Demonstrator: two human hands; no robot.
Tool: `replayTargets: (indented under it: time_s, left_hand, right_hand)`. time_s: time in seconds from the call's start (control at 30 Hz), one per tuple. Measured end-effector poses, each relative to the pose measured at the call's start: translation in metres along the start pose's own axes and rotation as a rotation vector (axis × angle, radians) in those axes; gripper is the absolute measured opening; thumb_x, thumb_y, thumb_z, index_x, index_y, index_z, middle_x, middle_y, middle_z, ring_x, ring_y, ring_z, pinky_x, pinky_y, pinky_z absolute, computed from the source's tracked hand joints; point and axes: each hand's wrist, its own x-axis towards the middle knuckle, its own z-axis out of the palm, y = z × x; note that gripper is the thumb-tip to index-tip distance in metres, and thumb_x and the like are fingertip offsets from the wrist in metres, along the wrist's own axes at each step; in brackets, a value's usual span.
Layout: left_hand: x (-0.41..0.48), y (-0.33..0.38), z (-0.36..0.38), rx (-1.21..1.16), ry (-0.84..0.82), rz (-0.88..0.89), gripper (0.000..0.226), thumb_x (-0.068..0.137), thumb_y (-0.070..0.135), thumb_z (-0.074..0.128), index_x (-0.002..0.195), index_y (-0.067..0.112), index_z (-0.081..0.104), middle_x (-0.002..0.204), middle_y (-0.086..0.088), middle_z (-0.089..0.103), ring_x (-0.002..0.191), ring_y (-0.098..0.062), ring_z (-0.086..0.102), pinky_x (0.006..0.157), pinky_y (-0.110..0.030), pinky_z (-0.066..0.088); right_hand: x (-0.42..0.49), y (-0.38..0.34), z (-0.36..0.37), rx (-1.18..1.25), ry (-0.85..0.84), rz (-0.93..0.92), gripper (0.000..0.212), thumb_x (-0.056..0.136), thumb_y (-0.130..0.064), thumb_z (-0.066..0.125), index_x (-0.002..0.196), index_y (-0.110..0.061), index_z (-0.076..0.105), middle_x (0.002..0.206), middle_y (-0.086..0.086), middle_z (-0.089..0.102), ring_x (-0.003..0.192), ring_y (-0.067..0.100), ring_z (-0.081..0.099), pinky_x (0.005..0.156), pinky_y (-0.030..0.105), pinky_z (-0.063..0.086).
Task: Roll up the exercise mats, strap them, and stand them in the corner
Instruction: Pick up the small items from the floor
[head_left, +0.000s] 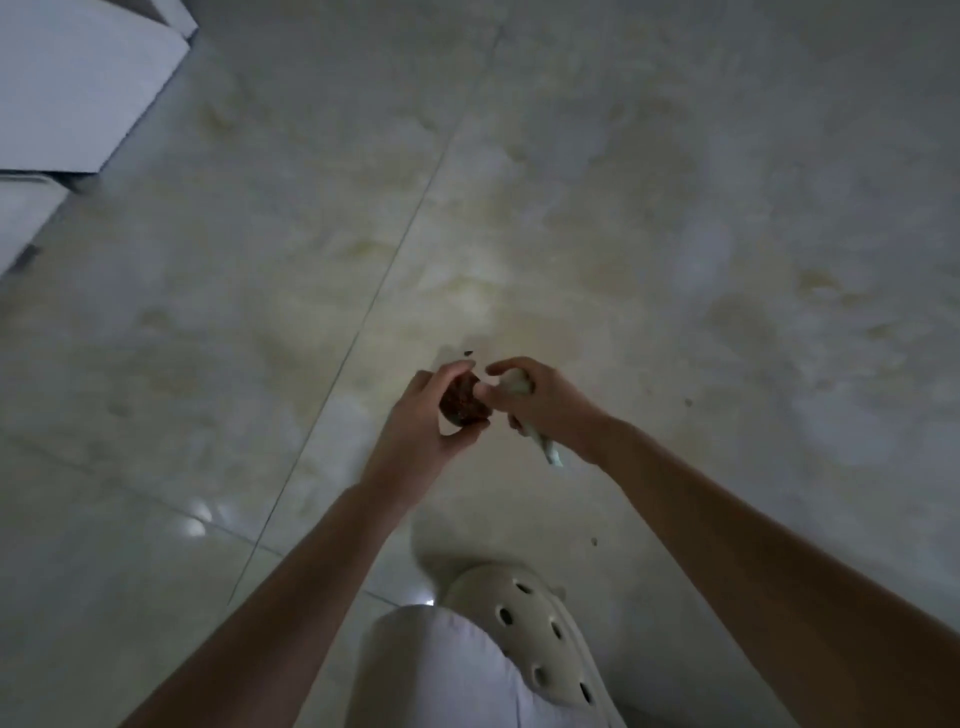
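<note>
Looks like strap-sorting time. Gripping a dark reddish-brown crumpled bundle (464, 402) in the left hand (428, 421), fingers curled round it, and clutching a pale greenish-white rolled strip (546, 451) in the right hand (543, 405), closed in the fist with the tail poking out under the wrist. Too blurry to name either for sure, guessing straps. No sign of any exercise mats in frame, so no telling where, or whether rolled yet.

To do this bit well: deal with one at a time, keep a firm pinch on the free end, pull it out flat before wrapping anything, and don't let the other one drop.

Standing on a glossy pale marble-look tiled floor (675, 208) with a thin dark grout line (396, 260) running diagonally. Looks slippery, so mind that cream perforated rubber clog (540, 634). Also a white boxy furniture block (78, 88) up at far left.
</note>
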Motion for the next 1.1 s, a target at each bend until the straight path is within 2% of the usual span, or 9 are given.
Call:
replayTargets:
  time_s: [0.13, 0.3, 0.4, 0.5, 0.6, 0.7, 0.83, 0.97, 1.1]
  left_hand:
    - [-0.024, -0.013, -0.038, -0.07, 0.1, -0.152, 0.076, 0.072, 0.021, 0.08, 0.138, 0.018, 0.042, 0.108, 0.004, 0.055, 0.097, -0.007, 0.053, 0.084, -0.013, 0.038]
    - [-0.066, -0.036, -0.086, -0.204, 0.327, -0.242, 0.062, 0.06, 0.014, 0.087, 0.115, 0.02, 0.061, 0.102, 0.012, 0.062, 0.093, -0.001, 0.063, 0.081, -0.005, 0.044]
    - [-0.089, -0.044, -0.102, -0.408, 0.411, -0.296, 0.061, 0.061, 0.005, 0.085, 0.115, 0.022, 0.061, 0.105, 0.007, 0.063, 0.093, 0.0, 0.065, 0.083, -0.012, 0.05]
    - [-0.104, -0.049, -0.112, -0.6, 0.38, -0.372, 0.048, 0.08, 0.009, 0.072, 0.123, 0.022, 0.056, 0.116, -0.001, 0.061, 0.099, -0.007, 0.065, 0.082, -0.019, 0.052]
    - [-0.115, -0.046, -0.118, -0.769, 0.372, -0.428, 0.022, 0.1, 0.028, 0.036, 0.119, 0.024, 0.046, 0.107, -0.001, 0.06, 0.09, -0.009, 0.06, 0.079, -0.022, 0.048]
    - [-0.123, -0.041, -0.129, -0.697, 0.462, -0.522, 0.033, 0.104, 0.029, 0.019, 0.103, 0.01, 0.046, 0.079, -0.001, 0.051, 0.068, -0.009, 0.046, 0.058, -0.011, 0.041]
    - [-0.137, -0.046, -0.149, -0.871, 0.404, -0.617, 0.055, 0.103, 0.042, 0.016, 0.115, 0.005, 0.054, 0.091, -0.009, 0.061, 0.077, -0.012, 0.054, 0.065, -0.019, 0.047]
    - [-0.147, -0.035, -0.157, -0.791, 0.545, -0.48, 0.034, 0.104, 0.026, 0.02, 0.111, 0.0, 0.042, 0.081, -0.002, 0.048, 0.058, 0.003, 0.049, 0.055, -0.01, 0.042]
    - [-0.159, -0.019, -0.171, -0.617, 0.58, -0.215, 0.012, 0.102, 0.007, 0.024, 0.112, 0.003, 0.03, 0.088, -0.003, 0.044, 0.065, 0.004, 0.049, 0.061, -0.014, 0.045]
  right_hand:
    - [0.006, -0.034, 0.049, -0.309, -0.06, -0.145, 0.04, 0.079, -0.034, 0.074, 0.114, -0.021, 0.06, 0.096, -0.003, 0.064, 0.075, 0.009, 0.058, 0.067, 0.016, 0.046]
    - [0.0, -0.066, 0.093, -0.204, -0.246, -0.231, 0.026, 0.081, -0.025, 0.073, 0.104, -0.016, 0.064, 0.083, -0.001, 0.067, 0.063, 0.006, 0.059, 0.062, 0.016, 0.047]
    - [-0.008, -0.077, 0.118, -0.051, -0.337, -0.236, 0.014, 0.084, -0.015, 0.07, 0.096, -0.014, 0.065, 0.073, 0.0, 0.063, 0.063, 0.009, 0.057, 0.061, 0.019, 0.046]
    - [-0.016, -0.082, 0.141, 0.027, -0.35, -0.242, 0.018, 0.083, -0.011, 0.071, 0.1, -0.01, 0.065, 0.073, -0.001, 0.062, 0.063, 0.006, 0.058, 0.06, 0.018, 0.046]
    - [-0.024, -0.086, 0.166, 0.02, -0.332, -0.255, 0.023, 0.083, -0.012, 0.071, 0.104, -0.012, 0.063, 0.079, -0.004, 0.063, 0.066, 0.002, 0.059, 0.062, 0.016, 0.046]
    - [-0.034, -0.086, 0.188, -0.066, -0.298, -0.324, 0.028, 0.083, -0.017, 0.072, 0.108, -0.017, 0.06, 0.097, 0.0, 0.066, 0.087, 0.011, 0.063, 0.077, 0.02, 0.051]
    - [-0.044, -0.097, 0.205, -0.266, -0.252, -0.506, 0.04, 0.079, -0.021, 0.075, 0.115, -0.015, 0.058, 0.109, 0.001, 0.061, 0.097, 0.011, 0.059, 0.082, 0.016, 0.047]
    - [-0.054, -0.114, 0.217, -0.306, -0.282, -0.478, 0.029, 0.089, -0.035, 0.062, 0.105, -0.011, 0.06, 0.093, 0.003, 0.065, 0.08, 0.013, 0.061, 0.072, 0.022, 0.049]
    - [-0.061, -0.131, 0.222, -0.116, -0.43, -0.263, 0.056, 0.09, -0.058, 0.045, 0.079, -0.006, 0.062, 0.067, 0.007, 0.066, 0.053, 0.012, 0.052, 0.056, 0.023, 0.043]
